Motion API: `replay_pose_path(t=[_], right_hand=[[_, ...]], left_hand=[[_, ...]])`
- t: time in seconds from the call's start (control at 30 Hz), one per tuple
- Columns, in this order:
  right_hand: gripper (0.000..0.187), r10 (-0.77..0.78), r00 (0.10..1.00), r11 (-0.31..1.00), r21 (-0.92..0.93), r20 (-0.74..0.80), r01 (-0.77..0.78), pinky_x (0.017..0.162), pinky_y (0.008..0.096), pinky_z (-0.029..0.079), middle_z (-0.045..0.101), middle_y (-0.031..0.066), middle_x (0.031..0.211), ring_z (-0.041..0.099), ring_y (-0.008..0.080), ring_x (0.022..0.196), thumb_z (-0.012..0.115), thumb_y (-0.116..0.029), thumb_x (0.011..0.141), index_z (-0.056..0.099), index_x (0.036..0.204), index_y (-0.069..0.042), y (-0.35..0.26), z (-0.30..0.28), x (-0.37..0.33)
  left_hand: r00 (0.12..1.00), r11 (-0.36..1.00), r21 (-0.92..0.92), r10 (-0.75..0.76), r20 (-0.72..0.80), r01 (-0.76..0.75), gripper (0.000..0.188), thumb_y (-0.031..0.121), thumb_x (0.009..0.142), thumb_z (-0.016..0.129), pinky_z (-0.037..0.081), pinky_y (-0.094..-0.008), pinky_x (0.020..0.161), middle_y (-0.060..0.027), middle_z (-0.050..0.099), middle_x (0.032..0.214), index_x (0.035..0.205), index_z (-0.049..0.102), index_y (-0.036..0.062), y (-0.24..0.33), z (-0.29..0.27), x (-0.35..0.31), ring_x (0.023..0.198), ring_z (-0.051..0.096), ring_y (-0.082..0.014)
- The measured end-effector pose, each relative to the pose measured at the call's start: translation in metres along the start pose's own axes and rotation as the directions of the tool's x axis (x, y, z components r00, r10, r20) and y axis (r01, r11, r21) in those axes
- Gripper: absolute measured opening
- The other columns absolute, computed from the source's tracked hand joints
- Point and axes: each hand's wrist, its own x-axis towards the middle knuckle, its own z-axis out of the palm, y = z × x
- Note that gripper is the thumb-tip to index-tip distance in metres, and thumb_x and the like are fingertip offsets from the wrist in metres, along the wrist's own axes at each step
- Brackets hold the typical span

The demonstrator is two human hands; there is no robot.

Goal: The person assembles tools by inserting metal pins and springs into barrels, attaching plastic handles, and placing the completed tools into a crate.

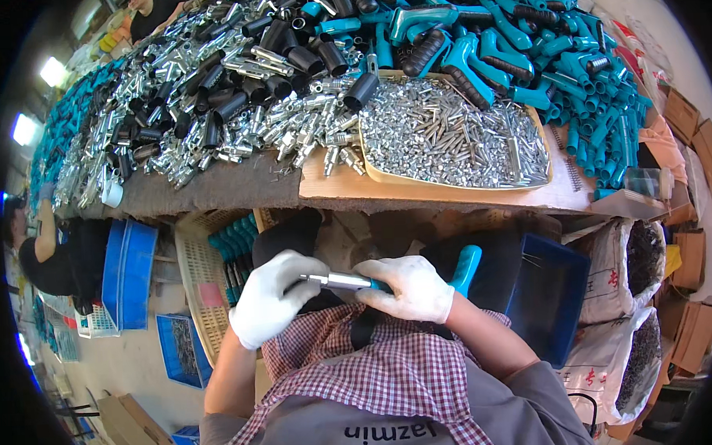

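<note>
Both my hands wear white gloves and work below the table's front edge, over my checked apron. My right hand (409, 290) grips a teal plastic handle (465, 267) with a silver metal tube (341, 281) sticking out to the left. My left hand (274, 296) closes around the tube's free end. On the table above lies a shallow tray (449, 184) full of small silver metal parts.
Piles of teal handles (522, 52), black sleeves (288, 60) and silver fittings (171, 95) cover the table. A blue bin (551, 294) sits at my right, a beige basket (201, 283) with teal parts and blue crates (126, 270) at my left. White sacks (617, 284) stand right. Another person (39, 249) sits far left.
</note>
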Motion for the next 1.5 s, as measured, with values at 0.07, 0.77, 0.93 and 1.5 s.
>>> replay_pose_path(t=[0.07,0.77,0.93,1.5], right_hand=[[0.04,-0.021,0.999,0.999,0.042,-0.041,0.023,0.073,0.0465,0.052,0.068,0.0182,0.086,0.067,0.0365,0.081,0.062,-0.041,0.09,0.064,0.112,-0.008,0.002,-0.001,-0.003],[0.037,-0.076,0.991,0.991,0.1,-0.112,0.087,0.073,0.0386,0.053,0.069,0.0136,0.091,0.067,0.0304,0.082,0.068,-0.031,0.084,0.063,0.112,-0.006,0.026,-0.012,-0.008],[0.035,0.213,0.915,-0.174,0.908,-0.343,0.381,0.09,0.0422,0.042,0.055,0.0091,0.107,0.053,0.0231,0.098,0.066,-0.035,0.091,0.052,0.111,-0.01,0.016,0.016,0.005],[0.032,0.787,0.558,-0.113,0.951,0.263,-0.289,0.081,0.0362,0.052,0.068,0.0077,0.107,0.062,0.0231,0.091,0.062,-0.02,0.092,0.065,0.118,-0.001,0.322,0.296,0.069]], left_hand=[[0.976,0.975,0.094,0.208,-0.069,-0.201,0.026,0.006,0.076,0.07,0.051,-0.0334,0.076,-0.0118,0.065,0.09,0.101,0.07,0.0014,-0.003,0.001,0.001,0.083,0.064,-0.0266],[0.897,0.949,-0.023,0.289,-0.336,-0.314,0.052,0.006,0.068,0.076,0.049,-0.0391,0.097,-0.019,0.061,0.124,0.119,0.064,0.0044,-0.014,0.016,0.012,0.113,0.06,-0.0355],[0.893,0.981,0.178,-0.146,0.425,0.076,0.084,0.024,0.068,0.083,0.044,-0.0397,0.105,-0.0195,0.057,0.134,0.141,0.047,0.0024,-0.026,0.027,0.014,0.123,0.055,-0.0359],[0.952,0.951,0.185,-0.274,0.139,0.246,0.059,0.02,0.075,0.075,0.054,-0.0441,0.087,-0.0166,0.068,0.104,0.131,0.058,0.0098,-0.088,0.116,0.032,0.094,0.066,-0.037]])
